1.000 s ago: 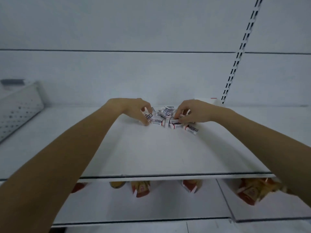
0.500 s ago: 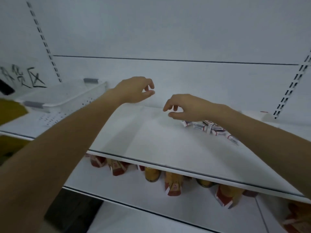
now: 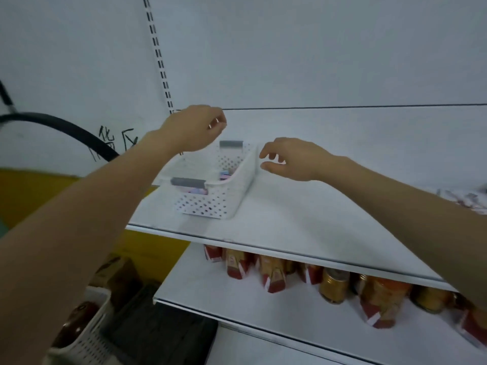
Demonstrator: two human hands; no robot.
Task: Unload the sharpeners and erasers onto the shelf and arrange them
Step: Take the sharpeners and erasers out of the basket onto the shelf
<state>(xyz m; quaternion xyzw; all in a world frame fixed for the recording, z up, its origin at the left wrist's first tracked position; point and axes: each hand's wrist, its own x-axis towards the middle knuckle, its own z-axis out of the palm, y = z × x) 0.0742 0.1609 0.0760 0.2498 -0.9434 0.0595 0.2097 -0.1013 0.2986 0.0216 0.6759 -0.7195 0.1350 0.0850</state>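
L hand: L hand (image 3: 195, 130) is up over the basket's far-left corner in this view, clear of it. Palm down, fingers loosely curled, nothing in it.
R hand: R hand (image 3: 290, 159) is just beside the basket's right rim, near the far end. Can't see any contact. Thumb and fingers are parted and loosely bent, holding nothing.
Basket: white perforated basket (image 3: 208, 204) sits on the top shelf (image 3: 303, 222), toward its left end, a bit back from the front edge. It's between the 2 hands and lower than both.
Basket axis: long axis runs front-to-back, far end swung slightly right. Short end w/ near handle (image 3: 188, 181), grey, faces the front edge. Far handle (image 3: 231, 144), also grey, is at the back by the wall panel.
In basket: pastel pieces (image 3: 224, 176), pink and blue, lie low inside. Too blurry to say sharpeners or erasers.
Eraser packs: small white-and-red eraser packs (image 3: 458, 200) are heaped on the same shelf at far right, behind the R forearm, well apart from the basket. Blurred, so can't tell which way each points.
Below: lower shelf (image 3: 237, 299) has gold-lidded jars (image 3: 333, 285) and red pouches (image 3: 237, 264) in a row.
Far left: black hose (image 3: 66, 125) arcs past the wall, w/ black marks (image 3: 118, 140) drawn on it. A 2nd basket (image 3: 89, 335) is down low w/ dark stuff inside.
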